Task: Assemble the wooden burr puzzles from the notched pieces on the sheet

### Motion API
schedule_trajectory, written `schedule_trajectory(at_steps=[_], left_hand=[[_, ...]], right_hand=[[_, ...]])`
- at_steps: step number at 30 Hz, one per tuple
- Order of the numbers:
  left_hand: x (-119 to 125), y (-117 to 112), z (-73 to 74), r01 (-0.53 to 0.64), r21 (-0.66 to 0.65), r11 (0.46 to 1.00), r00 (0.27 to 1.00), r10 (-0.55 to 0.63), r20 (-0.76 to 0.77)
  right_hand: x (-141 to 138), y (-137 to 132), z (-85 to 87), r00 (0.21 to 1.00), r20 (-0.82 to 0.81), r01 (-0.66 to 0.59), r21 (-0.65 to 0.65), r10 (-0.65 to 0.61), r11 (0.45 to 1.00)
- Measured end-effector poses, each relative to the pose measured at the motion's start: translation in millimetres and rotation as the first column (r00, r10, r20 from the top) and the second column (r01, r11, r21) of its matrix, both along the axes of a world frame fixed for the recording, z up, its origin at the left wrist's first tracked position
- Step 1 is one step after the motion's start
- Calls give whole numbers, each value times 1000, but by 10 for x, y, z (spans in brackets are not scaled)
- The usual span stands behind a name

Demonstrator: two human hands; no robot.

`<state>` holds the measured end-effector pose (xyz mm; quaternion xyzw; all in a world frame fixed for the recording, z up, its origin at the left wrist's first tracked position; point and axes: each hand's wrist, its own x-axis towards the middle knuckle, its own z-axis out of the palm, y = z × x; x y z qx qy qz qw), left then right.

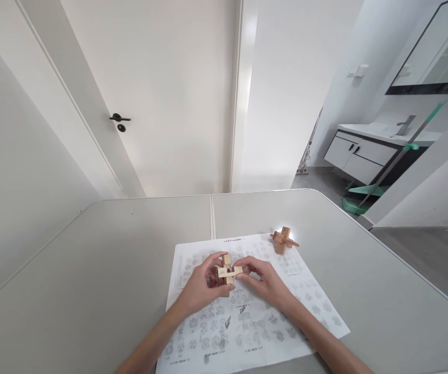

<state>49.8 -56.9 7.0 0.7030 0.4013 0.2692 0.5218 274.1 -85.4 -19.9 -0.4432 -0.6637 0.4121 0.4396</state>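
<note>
Between both hands, above a printed sheet [255,311], is a light wooden burr puzzle [228,272] made of notched sticks that cross each other. My left hand [203,284] is closed round its left side, the thumb under the lower end and a finger at the top. With thumb and fingertips, my right hand [261,279] pinches the right end of the crosswise stick. One stick carries a small printed mark. A darker brown interlocking wooden puzzle [284,240] rests at the sheet's upper right corner, apart from both hands.
The pale grey table [91,280] has a seam across it and rounded far corners. Beyond it stands a white door [177,93] with a black handle [120,118]. At the right are a sink cabinet [364,153] and a green broom [410,147] with a dustpan.
</note>
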Motion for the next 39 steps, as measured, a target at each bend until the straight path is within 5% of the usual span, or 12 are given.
schedule_trajectory(at_steps=[39], left_hand=[[-7,-38,5,14,10,1000,999,-14,-43]], right_hand=[[-50,-75,-38,993,-119,11,16,-9,1000]])
